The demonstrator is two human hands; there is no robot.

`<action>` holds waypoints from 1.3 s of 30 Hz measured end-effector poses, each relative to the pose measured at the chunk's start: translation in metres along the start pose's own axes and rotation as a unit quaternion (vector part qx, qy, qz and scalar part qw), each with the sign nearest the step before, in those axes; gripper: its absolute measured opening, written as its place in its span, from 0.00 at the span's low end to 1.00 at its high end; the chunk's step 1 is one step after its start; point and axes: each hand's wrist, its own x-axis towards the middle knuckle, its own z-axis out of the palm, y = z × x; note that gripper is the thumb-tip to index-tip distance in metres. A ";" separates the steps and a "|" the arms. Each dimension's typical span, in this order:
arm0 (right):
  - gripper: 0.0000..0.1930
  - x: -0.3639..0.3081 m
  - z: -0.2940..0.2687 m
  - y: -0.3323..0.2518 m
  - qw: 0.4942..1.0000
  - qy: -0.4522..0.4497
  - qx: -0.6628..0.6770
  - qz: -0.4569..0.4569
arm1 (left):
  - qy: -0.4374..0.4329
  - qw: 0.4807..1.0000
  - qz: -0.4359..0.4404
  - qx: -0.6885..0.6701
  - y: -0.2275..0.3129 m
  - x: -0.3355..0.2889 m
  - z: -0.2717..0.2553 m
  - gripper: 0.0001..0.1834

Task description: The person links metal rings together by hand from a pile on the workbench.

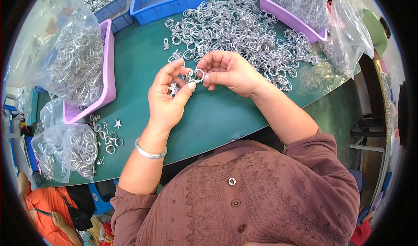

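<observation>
Above the table, my left hand (167,98) and my right hand (235,74) meet at a small silver metal ring (203,77). My left thumb and fingers grip its left side. On its right, my right thumb and fingertips pinch the rim, the other fingers curled. More small silver pieces (173,88) sit in my left palm, partly covered by the fingers; their exact shape is hard to make out. Just beyond my hands spreads a large heap of silver ring-shaped pieces (235,28) on the green tabletop (139,58).
A purple basket (109,67) with a bag of silver pieces stands at left, another purple basket (287,17) at far right. Blue bins (152,13) line the back. Loose rings (110,149), a star (118,123) and a bag of spiral pieces (80,145) lie at left. Someone in orange (50,211) is at lower left.
</observation>
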 end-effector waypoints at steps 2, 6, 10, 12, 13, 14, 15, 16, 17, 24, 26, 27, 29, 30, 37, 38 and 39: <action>0.10 0.000 -0.001 0.001 1.000 0.000 -0.004 -0.002 | -0.008 1.000 0.003 0.005 0.000 0.000 -0.001 0.25; 0.10 0.000 -0.001 0.001 1.000 0.001 -0.013 0.001 | -0.014 1.000 0.009 0.015 -0.001 -0.001 -0.001 0.25; 0.08 0.000 -0.001 0.000 1.000 0.003 -0.019 0.004 | -0.003 1.000 0.015 0.011 -0.001 0.000 0.000 0.25; 0.08 0.000 -0.001 0.000 1.000 0.004 -0.021 0.005 | -0.008 1.000 0.020 0.014 -0.001 0.000 0.000 0.25; 0.07 0.000 -0.001 0.000 1.000 0.006 -0.021 0.004 | -0.008 1.000 0.020 0.014 -0.001 0.000 0.000 0.25; 0.07 0.000 -0.001 0.000 1.000 0.008 -0.020 0.004 | -0.008 1.000 0.019 0.013 0.000 0.000 0.000 0.25; 0.07 0.000 -0.001 0.000 1.000 0.008 -0.020 0.004 | -0.008 1.000 0.017 0.011 0.000 0.000 0.000 0.25; 0.07 -0.001 0.000 0.000 1.000 0.011 -0.024 0.003 | -0.008 1.000 0.017 0.012 0.000 0.000 0.000 0.25; 0.07 -0.001 0.000 0.000 1.000 0.013 -0.028 0.002 | -0.005 1.000 0.018 0.015 -0.001 0.000 0.000 0.25; 0.08 -0.002 0.001 -0.002 0.999 0.014 -0.037 0.001 | -0.005 1.000 -0.002 -0.008 0.001 0.000 0.000 0.23; 0.08 -0.002 0.001 -0.002 0.999 0.014 -0.040 0.002 | -0.006 1.000 -0.006 -0.011 0.001 0.000 0.000 0.22; 0.08 -0.002 0.001 -0.003 0.999 0.014 -0.040 0.002 | -0.005 1.000 -0.011 -0.013 0.002 0.000 0.000 0.22; 0.08 -0.002 0.002 -0.004 0.999 0.021 -0.045 0.006 | -0.005 1.000 -0.019 -0.019 0.001 0.000 0.000 0.22; 0.08 -0.002 0.002 -0.003 0.999 0.021 -0.045 0.006 | -0.004 0.999 -0.027 -0.026 0.001 0.000 -0.001 0.21; 0.08 -0.002 0.001 -0.003 0.999 0.020 -0.036 0.003 | -0.012 0.997 -0.047 -0.060 0.002 0.001 -0.002 0.20; 0.08 -0.002 0.001 -0.003 0.999 0.019 -0.036 0.004 | -0.012 0.992 -0.091 -0.087 0.003 0.002 -0.003 0.19; 0.08 -0.002 0.001 -0.003 0.999 0.019 -0.036 0.004 | -0.012 0.984 -0.136 -0.113 0.004 0.002 -0.005 0.18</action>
